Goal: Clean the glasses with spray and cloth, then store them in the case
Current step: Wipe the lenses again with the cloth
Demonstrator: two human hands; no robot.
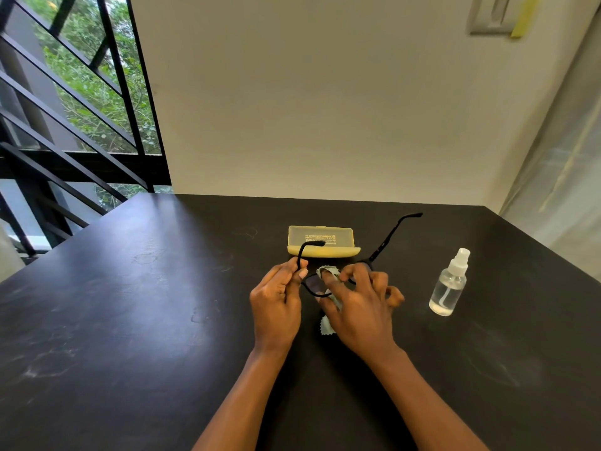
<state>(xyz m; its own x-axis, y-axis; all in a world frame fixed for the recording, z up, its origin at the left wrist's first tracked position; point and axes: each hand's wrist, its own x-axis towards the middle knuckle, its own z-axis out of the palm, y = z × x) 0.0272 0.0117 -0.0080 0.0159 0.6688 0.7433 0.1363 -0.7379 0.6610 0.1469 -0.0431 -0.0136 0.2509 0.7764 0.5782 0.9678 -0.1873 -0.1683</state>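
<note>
My left hand [276,301] pinches the black-framed plastic glasses [317,284] at the hinge, steadying them above the dark tabletop [130,304] so my right hand [361,307], fingers curled around the pale green cloth [328,275], can rub the lens. The yellow case [322,241] waits just behind.

Both hands hold glasses [313,286], cloth [328,271] apparently wiping.

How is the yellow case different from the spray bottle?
The case is yellow and cloudy; the spray bottle is clear, so its inner tube shows. The case lies flat and long on the table; the bottle stands upright and tall. The case sits just beyond the hands; the bottle stands off to the right. Neither is being touched, and both rest on the table.
</note>
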